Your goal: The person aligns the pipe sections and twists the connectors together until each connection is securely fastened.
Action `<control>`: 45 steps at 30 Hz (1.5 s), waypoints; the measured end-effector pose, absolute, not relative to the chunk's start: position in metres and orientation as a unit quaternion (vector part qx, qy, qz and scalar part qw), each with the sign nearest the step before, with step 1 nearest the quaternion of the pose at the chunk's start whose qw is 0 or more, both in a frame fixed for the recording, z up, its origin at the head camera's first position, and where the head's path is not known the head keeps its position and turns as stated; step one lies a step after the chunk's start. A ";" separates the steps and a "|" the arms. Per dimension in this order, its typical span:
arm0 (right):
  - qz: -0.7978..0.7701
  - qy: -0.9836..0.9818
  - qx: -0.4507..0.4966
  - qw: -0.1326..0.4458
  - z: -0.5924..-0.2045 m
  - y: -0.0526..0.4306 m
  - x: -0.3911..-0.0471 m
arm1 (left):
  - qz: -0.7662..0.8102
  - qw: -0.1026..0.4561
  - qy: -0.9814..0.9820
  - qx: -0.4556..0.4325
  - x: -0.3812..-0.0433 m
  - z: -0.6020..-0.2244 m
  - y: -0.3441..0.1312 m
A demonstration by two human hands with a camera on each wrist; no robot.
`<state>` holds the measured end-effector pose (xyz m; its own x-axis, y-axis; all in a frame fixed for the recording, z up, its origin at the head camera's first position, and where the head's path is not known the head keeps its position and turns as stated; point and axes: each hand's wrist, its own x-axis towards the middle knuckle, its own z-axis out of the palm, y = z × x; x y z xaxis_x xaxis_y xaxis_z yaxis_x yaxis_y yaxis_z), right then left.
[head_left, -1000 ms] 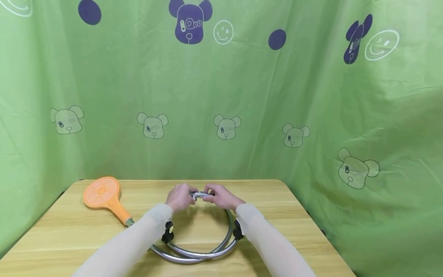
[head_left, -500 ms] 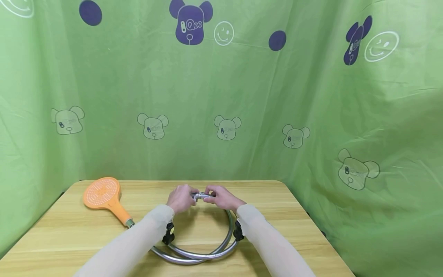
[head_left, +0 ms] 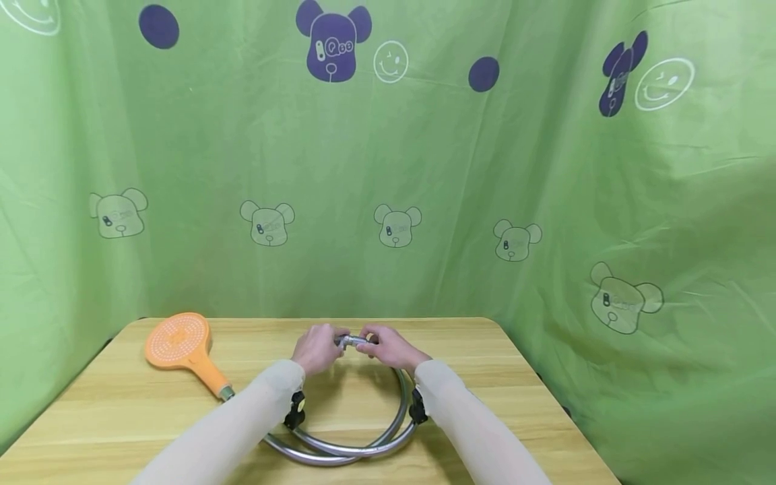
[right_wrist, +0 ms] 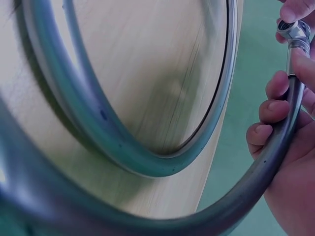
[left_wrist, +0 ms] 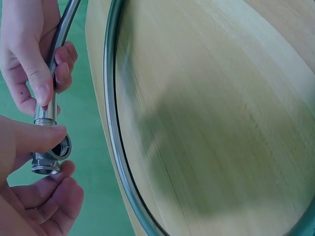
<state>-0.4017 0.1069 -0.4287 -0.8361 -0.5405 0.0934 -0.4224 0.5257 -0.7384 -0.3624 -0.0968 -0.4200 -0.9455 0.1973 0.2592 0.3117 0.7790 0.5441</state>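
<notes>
My left hand [head_left: 316,350] pinches a small chrome tee-shaped pipe fitting [left_wrist: 44,163] between thumb and fingers. A threaded side opening of the fitting shows in the left wrist view. My right hand [head_left: 393,349] holds the end of a silver shower hose [head_left: 339,450], thumb and fingers curled around its metal end sleeve [left_wrist: 46,112]. That sleeve meets the fitting in line, with some thread visible at the joint. The hose loops on the table below the hands. Its other end joins an orange shower head [head_left: 180,339], lying at the left with its spray face up.
The wooden table [head_left: 485,404] carries everything, and its far edge lies just beyond the hands. A green patterned curtain [head_left: 339,148] hangs behind and at both sides. Dark wrist cameras [head_left: 296,409] sit under each sleeve, close to the hose loop.
The whole head view has shifted slightly downward. Both hands keep their hold on the fitting and hose end, with only slight finger movement. The shower head and hose loop stay put.
</notes>
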 end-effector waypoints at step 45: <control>-0.391 0.902 -0.175 -0.057 -0.442 0.138 -0.409 | -0.325 0.162 -0.927 -0.090 -0.359 -0.419 -0.110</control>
